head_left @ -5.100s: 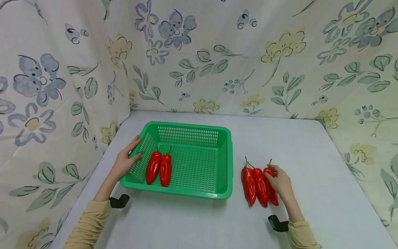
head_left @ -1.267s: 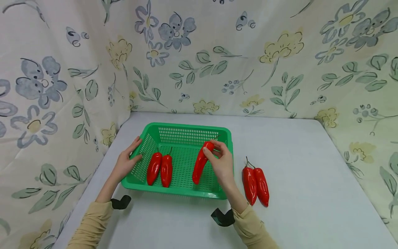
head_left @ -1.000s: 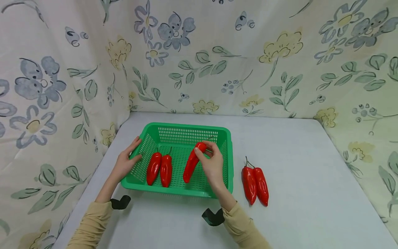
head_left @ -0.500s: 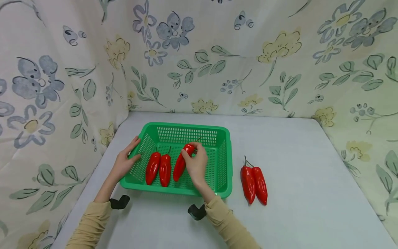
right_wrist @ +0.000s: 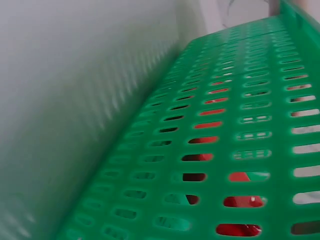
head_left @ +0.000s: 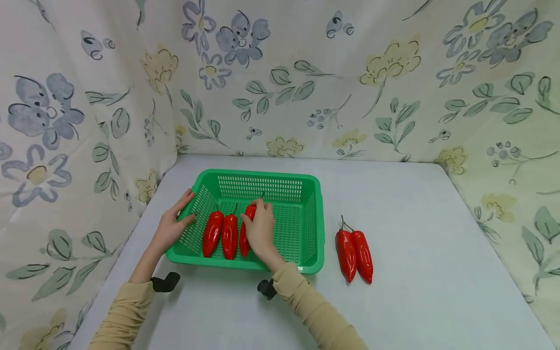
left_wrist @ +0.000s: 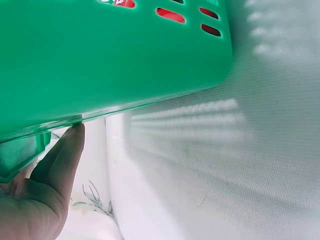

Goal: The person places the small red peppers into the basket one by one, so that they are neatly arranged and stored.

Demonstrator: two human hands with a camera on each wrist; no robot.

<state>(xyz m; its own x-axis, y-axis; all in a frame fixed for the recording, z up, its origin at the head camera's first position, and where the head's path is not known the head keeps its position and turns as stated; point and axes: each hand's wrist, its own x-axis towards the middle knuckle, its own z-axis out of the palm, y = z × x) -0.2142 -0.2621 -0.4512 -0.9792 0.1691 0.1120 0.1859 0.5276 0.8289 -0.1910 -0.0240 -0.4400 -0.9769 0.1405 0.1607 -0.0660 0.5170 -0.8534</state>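
Observation:
A green plastic basket [head_left: 280,265] with slotted walls stands on the table. My left hand [head_left: 171,226] holds its left rim; in the left wrist view, a fingertip of the left hand [left_wrist: 47,187] meets the rim's edge. Inside, at the left, two glossy red chili peppers [head_left: 213,234] [head_left: 229,237] lie side by side, stems away from me. My right hand [head_left: 261,228] pinches a third red chili pepper [head_left: 245,240] near its stem end, just right of them. The hand hides part of this pepper. In the right wrist view, the basket wall [right_wrist: 225,115] covers the right hand, with red showing through the slots.
Two more red chili peppers [head_left: 346,255] [head_left: 363,256] lie together on the white table [head_left: 415,243], right of the basket. A flowered cloth [head_left: 280,73] hangs behind the table and along its sides. A black wrist mount [head_left: 267,289] sits below the right hand.
My right hand has taken a chili pepper from the group on the right, carried it left over the basket and lowered it beside the two inside. The left hand has stayed on the rim.

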